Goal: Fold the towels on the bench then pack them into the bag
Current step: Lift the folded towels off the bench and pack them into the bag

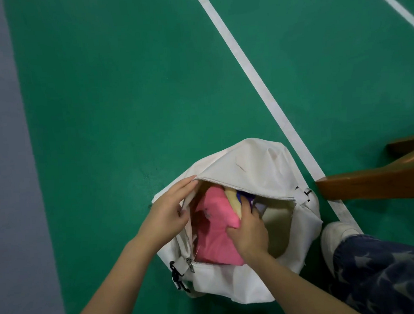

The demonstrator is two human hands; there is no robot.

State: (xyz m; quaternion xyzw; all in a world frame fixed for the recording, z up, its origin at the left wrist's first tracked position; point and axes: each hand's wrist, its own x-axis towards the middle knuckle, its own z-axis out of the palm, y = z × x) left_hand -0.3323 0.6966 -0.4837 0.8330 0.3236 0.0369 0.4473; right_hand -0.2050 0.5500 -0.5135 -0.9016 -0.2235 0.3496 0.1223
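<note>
White bag [250,164], one; three towels [214,219] inside; left hand [170,215], right hand [250,231]

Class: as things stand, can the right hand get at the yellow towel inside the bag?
Probably yes: the left hand holds the bag open, and the right hand lies against the yellow towel, which nothing covers.

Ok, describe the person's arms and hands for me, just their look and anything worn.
The left forearm and right forearm are bare to the frame's edge, with no sleeve in view. The left hand and right hand show no glove, ring, watch or wristband.
</note>
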